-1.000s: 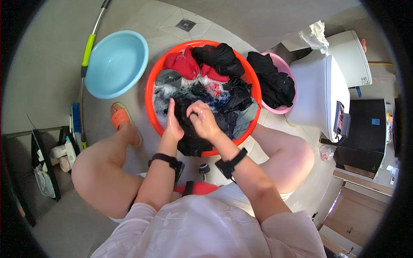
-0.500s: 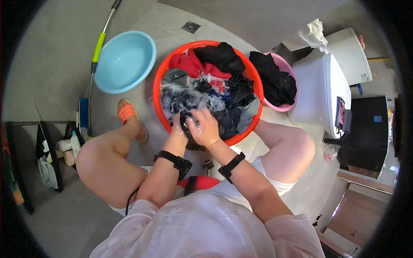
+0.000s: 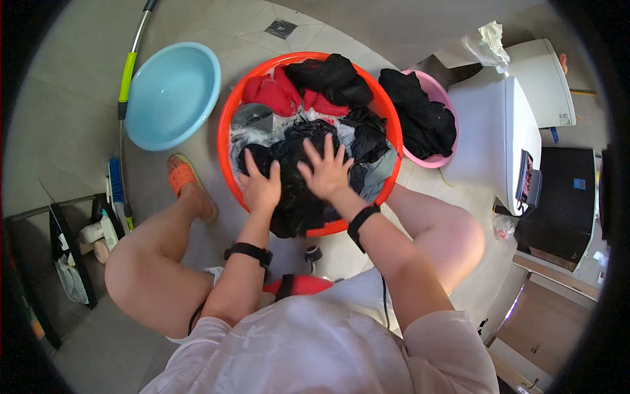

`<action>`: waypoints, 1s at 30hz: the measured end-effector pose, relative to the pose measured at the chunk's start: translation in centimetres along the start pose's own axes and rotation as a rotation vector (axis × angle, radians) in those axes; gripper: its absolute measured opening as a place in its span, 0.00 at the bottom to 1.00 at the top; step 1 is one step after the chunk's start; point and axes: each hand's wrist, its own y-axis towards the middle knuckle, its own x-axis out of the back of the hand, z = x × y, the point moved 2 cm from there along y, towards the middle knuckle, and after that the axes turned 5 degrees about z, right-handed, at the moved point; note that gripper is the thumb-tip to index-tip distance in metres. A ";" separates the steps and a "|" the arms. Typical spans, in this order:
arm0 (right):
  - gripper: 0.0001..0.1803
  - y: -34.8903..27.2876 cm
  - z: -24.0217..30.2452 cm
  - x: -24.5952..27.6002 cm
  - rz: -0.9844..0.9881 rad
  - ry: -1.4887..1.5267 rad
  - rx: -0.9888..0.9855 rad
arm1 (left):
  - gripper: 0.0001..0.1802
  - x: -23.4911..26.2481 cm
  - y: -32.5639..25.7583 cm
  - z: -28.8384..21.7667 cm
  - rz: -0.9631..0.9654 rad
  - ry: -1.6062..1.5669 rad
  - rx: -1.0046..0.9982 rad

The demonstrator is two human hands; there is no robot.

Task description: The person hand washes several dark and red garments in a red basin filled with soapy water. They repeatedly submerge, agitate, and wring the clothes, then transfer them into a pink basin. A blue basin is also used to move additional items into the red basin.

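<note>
A wet black garment (image 3: 295, 187) lies spread in the near part of a round orange-red basin (image 3: 225, 125), its near end draped over the rim. On its left side rests my left hand (image 3: 261, 189), fingers spread. My right hand (image 3: 328, 172) lies on the same garment further right, fingers also apart. Neither hand grips it. Around them in suds are a red garment (image 3: 270, 93), a black cloth (image 3: 331, 80) at the back and a grey cloth (image 3: 377, 177) at the right edge. What lies under the black garment is hidden.
A light blue basin (image 3: 174, 95) stands at the left beside a long-handled brush (image 3: 117, 180). Right of the orange-red basin, a pink basin (image 3: 448, 105) holds black clothing (image 3: 417, 115), next to a white toilet (image 3: 492, 131). A floor drain (image 3: 281, 28) lies beyond.
My hands, bunched together on black cloth before, have moved apart and opened. The black garment is now spread out across the suds and over the near rim. The view has shifted slightly.
</note>
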 end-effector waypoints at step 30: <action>0.58 0.5 3.6 8.0 0.054 0.420 0.536 | 0.28 7.1 2.2 -6.9 0.476 -0.128 -0.395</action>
